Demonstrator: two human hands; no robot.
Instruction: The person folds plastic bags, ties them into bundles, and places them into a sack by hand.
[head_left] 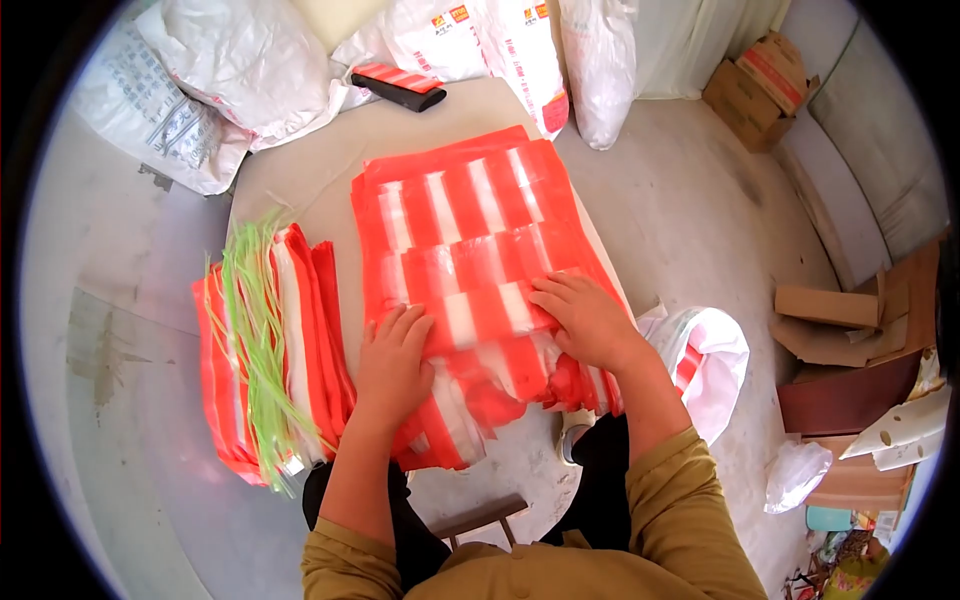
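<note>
Red-and-white striped plastic bags lie stacked flat on the table, their near ends hanging over its front edge. My left hand rests on the left side of the stack, near the front, with its fingers spread. On the right side, my right hand lies on the striped plastic with its fingers apart. Neither hand is closed around anything. To the left stands another pile of striped bags, with a bunch of green strips draped over it.
A black-handled object lies at the back of the table. White sacks stand behind. An open white sack is at the right, and cardboard boxes sit farther off. A stool is below.
</note>
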